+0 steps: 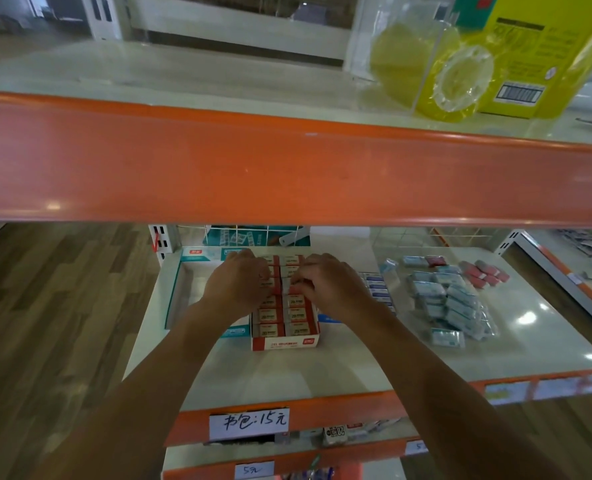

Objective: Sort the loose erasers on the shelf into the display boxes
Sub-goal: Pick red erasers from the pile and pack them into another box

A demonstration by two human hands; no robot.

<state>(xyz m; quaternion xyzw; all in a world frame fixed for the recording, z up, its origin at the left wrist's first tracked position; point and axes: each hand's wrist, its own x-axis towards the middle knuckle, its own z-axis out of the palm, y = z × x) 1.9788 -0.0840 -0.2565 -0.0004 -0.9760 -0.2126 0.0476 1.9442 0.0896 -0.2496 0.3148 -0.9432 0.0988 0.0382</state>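
Leftmost, a teal display box (183, 292) is sitting against the left edge of the shelf (322, 375), its inside mostly bare. Beside it, the left hand (239, 285) and right hand (329, 289) are meeting over the red display box (285, 341), fingers curling down onto its packed erasers (270, 315); whether either is gripping one, I cannot tell. Bare shelf is lying open before that box, up to the orange front lip (322, 410). Further right, loose erasers (450, 303) in pale blue wrappers are lying heaped, pink erasers (484, 273) behind them, with open surface running on to the right edge.
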